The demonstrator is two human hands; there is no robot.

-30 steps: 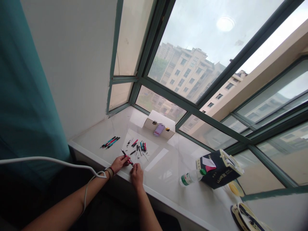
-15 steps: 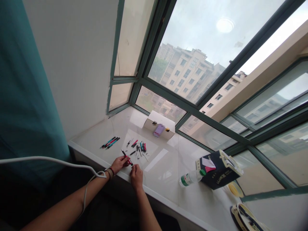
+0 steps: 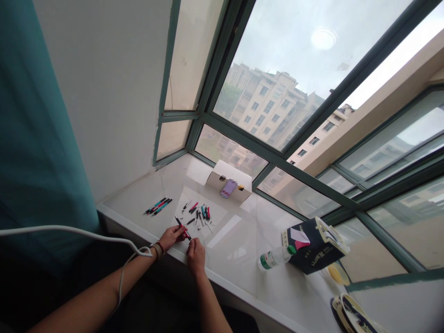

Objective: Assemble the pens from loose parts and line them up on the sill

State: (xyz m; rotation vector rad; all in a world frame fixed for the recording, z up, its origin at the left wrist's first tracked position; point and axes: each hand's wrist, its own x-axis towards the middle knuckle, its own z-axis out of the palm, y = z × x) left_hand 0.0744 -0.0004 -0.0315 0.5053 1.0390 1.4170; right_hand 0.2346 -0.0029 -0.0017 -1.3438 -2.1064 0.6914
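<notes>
My left hand (image 3: 172, 236) is closed around a red and black pen (image 3: 179, 222), which slants over the near part of the white ledge. My right hand (image 3: 196, 254) is closed at the pen's lower end, its fingertips meeting it; any small part inside is hidden. Just beyond the hands lie loose pen parts (image 3: 203, 212), with black, red and teal barrels and thin metal pieces. Off to the left, several whole pens (image 3: 158, 206) in teal, red and black lie side by side.
A white box (image 3: 230, 180) stands by the window. On the right are a clear bottle with a green cap (image 3: 274, 258), a dark box (image 3: 315, 245) and a round item (image 3: 354, 314). A white cable (image 3: 86, 234) crosses my left forearm. The ledge's front edge (image 3: 222, 282) runs beneath my hands.
Both hands stay nearly still at the pen. The view has shifted very slightly; the pens, parts and boxes lie as before.
</notes>
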